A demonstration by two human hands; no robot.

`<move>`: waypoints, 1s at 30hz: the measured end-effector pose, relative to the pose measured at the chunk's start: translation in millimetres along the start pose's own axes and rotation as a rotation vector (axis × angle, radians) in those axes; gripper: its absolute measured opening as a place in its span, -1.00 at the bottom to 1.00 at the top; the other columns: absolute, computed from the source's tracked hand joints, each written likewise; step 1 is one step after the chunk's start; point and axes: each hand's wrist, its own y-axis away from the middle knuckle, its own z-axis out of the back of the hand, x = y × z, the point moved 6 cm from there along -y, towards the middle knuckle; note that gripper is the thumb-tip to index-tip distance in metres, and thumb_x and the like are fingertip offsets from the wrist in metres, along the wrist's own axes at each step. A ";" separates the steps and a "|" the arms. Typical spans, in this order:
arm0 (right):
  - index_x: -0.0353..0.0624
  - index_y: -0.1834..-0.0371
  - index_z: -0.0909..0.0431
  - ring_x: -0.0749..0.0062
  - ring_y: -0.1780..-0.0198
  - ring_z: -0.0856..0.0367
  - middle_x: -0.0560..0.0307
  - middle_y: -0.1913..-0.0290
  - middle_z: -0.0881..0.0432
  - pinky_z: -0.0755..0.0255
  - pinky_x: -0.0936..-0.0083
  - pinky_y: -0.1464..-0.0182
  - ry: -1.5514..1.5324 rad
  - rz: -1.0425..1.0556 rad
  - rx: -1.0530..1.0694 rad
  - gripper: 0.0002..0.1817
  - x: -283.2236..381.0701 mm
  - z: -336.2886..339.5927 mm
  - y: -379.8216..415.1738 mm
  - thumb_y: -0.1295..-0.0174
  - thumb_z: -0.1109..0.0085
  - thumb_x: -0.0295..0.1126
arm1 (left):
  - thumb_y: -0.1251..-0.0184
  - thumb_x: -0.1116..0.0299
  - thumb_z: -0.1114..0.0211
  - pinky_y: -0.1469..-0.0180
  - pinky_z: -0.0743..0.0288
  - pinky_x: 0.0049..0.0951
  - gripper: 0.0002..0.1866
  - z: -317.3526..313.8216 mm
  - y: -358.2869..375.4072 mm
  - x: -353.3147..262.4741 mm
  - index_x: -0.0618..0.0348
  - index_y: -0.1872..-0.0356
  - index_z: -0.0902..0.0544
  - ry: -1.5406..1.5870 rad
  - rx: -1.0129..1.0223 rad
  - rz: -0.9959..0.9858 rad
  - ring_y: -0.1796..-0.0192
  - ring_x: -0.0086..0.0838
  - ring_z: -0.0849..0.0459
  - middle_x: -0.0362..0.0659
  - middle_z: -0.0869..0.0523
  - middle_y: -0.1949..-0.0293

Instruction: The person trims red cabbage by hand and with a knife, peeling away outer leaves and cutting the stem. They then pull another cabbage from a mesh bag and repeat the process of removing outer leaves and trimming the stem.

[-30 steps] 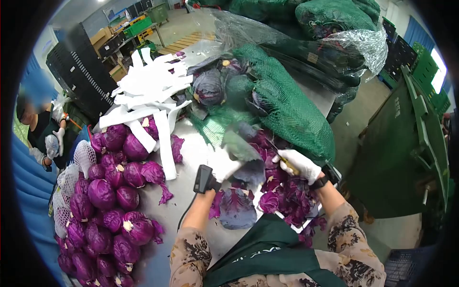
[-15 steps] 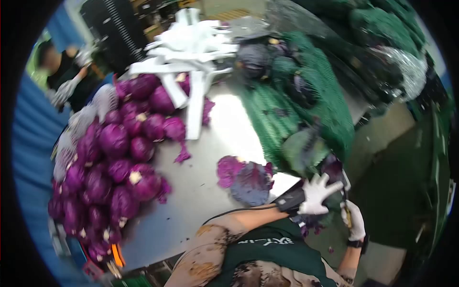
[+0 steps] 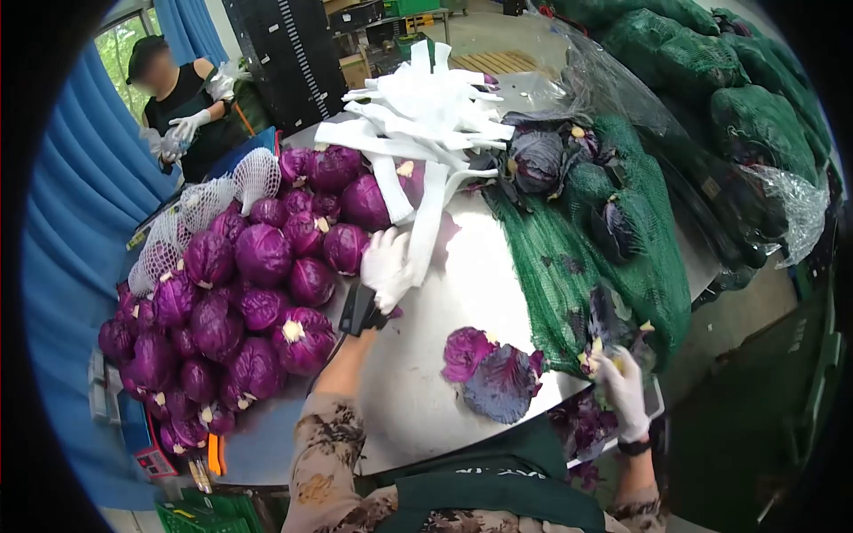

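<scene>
red cabbages [image 3: 264, 253], piled on the counter [image 3: 404, 391] beside my left hand [image 3: 387, 271]: likely dense, slick, best palmed round the middle; remotely, i cannot tell if that or my right hand [image 3: 626, 395] grips anything.

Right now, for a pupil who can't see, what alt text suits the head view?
A person's gloved left hand is beside a heap of purple cabbages and white strips, the gloved right hand near a green mesh sack. Loose cabbage leaves lie between them on a metal table; another person stands at upper left.
</scene>
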 end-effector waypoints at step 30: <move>-0.14 0.27 -0.54 0.69 0.66 -0.33 0.35 0.61 -0.40 -0.18 0.66 0.63 0.381 -0.432 0.252 -0.64 -37.7 58.8 92.2 -0.45 0.05 -0.08 | 0.01 0.08 -0.42 -0.43 -0.14 -0.01 -0.11 -51.5 190.8 -262.5 0.08 -0.42 -0.31 0.685 0.614 -0.465 -0.38 0.15 -0.24 0.24 -0.30 -0.32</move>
